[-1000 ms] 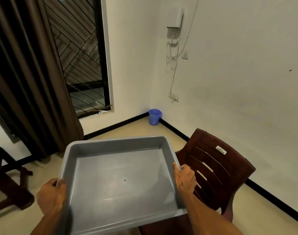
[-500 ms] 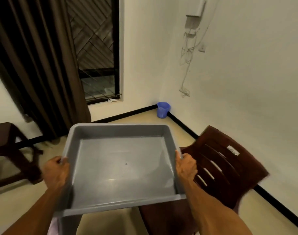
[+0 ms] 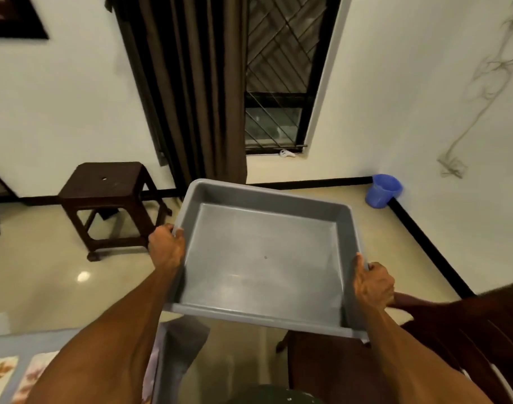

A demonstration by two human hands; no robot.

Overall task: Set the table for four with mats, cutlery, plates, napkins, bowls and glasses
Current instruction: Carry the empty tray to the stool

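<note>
Head view: you hold a grey plastic tray (image 3: pixel 264 258) out in front of you, in the air above the glossy cream floor (image 3: pixel 45 281). It is a shallow rectangular tub with rounded corners, smooth matte walls and a flat base with a small dot at its middle; nothing lies in it. Your left hand (image 3: pixel 166 247) grips the left rim, fingers curled under the lip, thumb on the edge. Your right hand (image 3: pixel 373 284) grips the right rim the same way, thumb up along the wall. The tray tilts, its right side lower. A dark square stool (image 3: pixel 109 182) stands to the left, a brown pleated curtain (image 3: pixel 191 83) hangs behind, a blue plastic bucket (image 3: pixel 383 190) sits in the corner, and a dark slatted chair (image 3: pixel 468 330) stands below your right arm.
</note>
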